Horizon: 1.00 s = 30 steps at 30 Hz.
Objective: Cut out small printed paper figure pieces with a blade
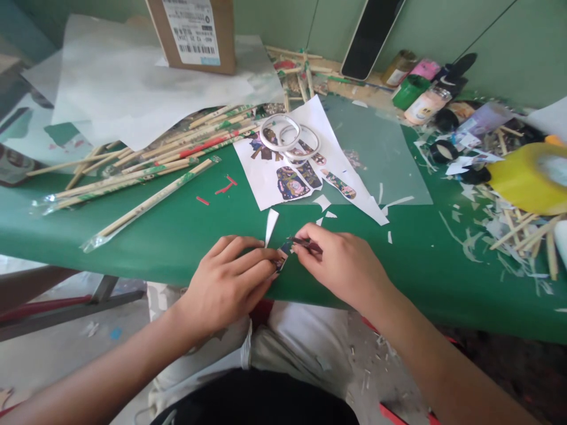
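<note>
Close to the table's front edge, my left hand [233, 277] presses its fingertips on a small dark patterned paper piece [282, 257]. My right hand [339, 257] pinches a slim dark pointed tool [309, 244], its tip at the upper end of that piece. Whether the tool is a knife or tweezers I cannot make out. A thin white paper strip [271, 226] lies just beyond my left fingers. Farther back, a white sheet [251, 167] carries several dark flowery cut-outs [293, 182], and two rolls of narrow tape [280, 133] overlap on top of it.
Wrapped chopsticks [150, 198] lie in a pile at left, near a cardboard box [195, 35]. At right are small paint bottles [425, 105], a yellow tape roll [527, 177], loose sticks and paper scraps [481, 236]. A dark flat device [371, 38] leans against the wall.
</note>
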{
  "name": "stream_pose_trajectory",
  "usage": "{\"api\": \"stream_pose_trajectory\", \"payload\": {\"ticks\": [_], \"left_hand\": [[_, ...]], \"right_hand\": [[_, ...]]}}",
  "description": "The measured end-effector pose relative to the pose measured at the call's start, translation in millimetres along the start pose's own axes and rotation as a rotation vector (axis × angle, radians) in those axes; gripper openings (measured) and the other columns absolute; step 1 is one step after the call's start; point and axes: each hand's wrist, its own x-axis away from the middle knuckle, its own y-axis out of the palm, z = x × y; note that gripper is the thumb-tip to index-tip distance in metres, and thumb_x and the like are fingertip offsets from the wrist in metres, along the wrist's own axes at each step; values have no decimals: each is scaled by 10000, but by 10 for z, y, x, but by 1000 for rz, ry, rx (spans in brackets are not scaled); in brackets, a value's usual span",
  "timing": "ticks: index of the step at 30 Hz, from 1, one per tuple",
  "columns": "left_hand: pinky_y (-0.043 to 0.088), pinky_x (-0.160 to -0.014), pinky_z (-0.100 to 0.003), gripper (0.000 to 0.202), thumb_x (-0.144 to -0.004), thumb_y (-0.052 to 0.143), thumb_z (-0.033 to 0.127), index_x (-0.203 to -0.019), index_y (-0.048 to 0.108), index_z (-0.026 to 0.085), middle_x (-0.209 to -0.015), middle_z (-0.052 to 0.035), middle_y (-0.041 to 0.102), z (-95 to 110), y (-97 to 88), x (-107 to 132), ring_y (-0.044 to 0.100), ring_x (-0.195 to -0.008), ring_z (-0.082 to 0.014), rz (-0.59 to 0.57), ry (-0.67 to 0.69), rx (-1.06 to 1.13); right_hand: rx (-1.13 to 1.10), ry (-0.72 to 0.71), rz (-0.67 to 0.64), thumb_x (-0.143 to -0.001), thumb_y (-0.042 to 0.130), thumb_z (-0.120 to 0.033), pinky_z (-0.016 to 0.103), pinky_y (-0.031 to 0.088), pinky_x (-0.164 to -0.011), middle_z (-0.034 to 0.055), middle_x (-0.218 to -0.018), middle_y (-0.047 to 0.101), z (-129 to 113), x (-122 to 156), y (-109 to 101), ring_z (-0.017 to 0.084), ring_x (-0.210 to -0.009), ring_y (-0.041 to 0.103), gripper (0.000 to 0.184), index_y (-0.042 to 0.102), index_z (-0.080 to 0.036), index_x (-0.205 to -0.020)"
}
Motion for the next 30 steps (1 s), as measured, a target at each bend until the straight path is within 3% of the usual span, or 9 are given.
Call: {"api": "stream_pose_trajectory", "payload": {"ticks": [6, 11, 13, 16, 19, 22, 26, 30], "left_hand": [[488, -884, -343, 90, -908, 615, 146, -968, 629, 211, -1119, 31, 747, -86, -49, 55, 652, -1089, -188, -11, 18, 56], [470, -947, -394, 151, -914, 589, 139, -1030, 648, 216, -1188, 40, 722, -91, -58, 29, 627, -1158, -223, -19, -31, -4], [461, -957, -418, 167, -927, 576, 187, -1072, 656, 216, -1232, 27, 703, -75, -48, -4, 613, -1178, -245, -37, -46, -28], [440, -971, -475, 290, -948, 552, 368, -1176, 651, 219, -1326, -10, 648, -41, -32, -49, 593, -1191, -290, -89, -59, -56], [422, -984, -500, 428, -964, 477, 494, -1258, 625, 220, -1375, -42, 610, -17, -23, -68, 581, -1195, -299, -133, -34, -48], [431, -977, -476, 364, -983, 466, 410, -1261, 624, 237, -1368, -27, 616, -12, -21, -68, 588, -1189, -272, -129, -28, -46], [455, -967, -429, 292, -960, 496, 204, -1219, 631, 201, -1344, 8, 635, -21, -32, -62, 599, -1181, -238, -107, -39, -57], [464, -967, -433, 241, -952, 526, 200, -1157, 651, 214, -1294, 19, 668, -34, -66, -30, 605, -1180, -242, -86, -31, -81]], "right_hand": [[13, -50, 58, -892, 555, -286, 245, 270, -454, -39, -612, 668, 48, 14, 5, 123, -532, 608, 105, 636, -226, -861], [197, -114, 381, -874, 516, -155, 240, 259, -423, -26, -595, 668, 181, 72, -53, 105, -471, 568, 180, 685, -203, -911], [200, -186, 436, -876, 497, -117, 236, 293, -436, -26, -639, 692, 202, 112, -60, 96, -488, 581, 242, 703, -197, -975], [177, -268, 364, -884, 488, -105, 242, 315, -446, -36, -705, 719, 200, 165, -35, 95, -517, 606, 275, 711, -201, -1013], [159, -241, 348, -885, 501, -117, 251, 311, -435, -46, -665, 697, 190, 195, -9, 94, -497, 593, 240, 713, -190, -970], [69, -286, 329, -910, 531, -176, 253, 357, -470, -40, -673, 690, 164, 219, 4, 94, -515, 602, 214, 714, -165, -1019], [64, -403, 227, -926, 499, -157, 285, 362, -483, -30, -722, 706, 108, 262, 48, 119, -552, 630, 323, 700, -182, -1178], [98, -404, 243, -922, 486, -130, 297, 338, -457, -14, -753, 726, 82, 297, 97, 129, -584, 658, 335, 711, -168, -1167]]}}
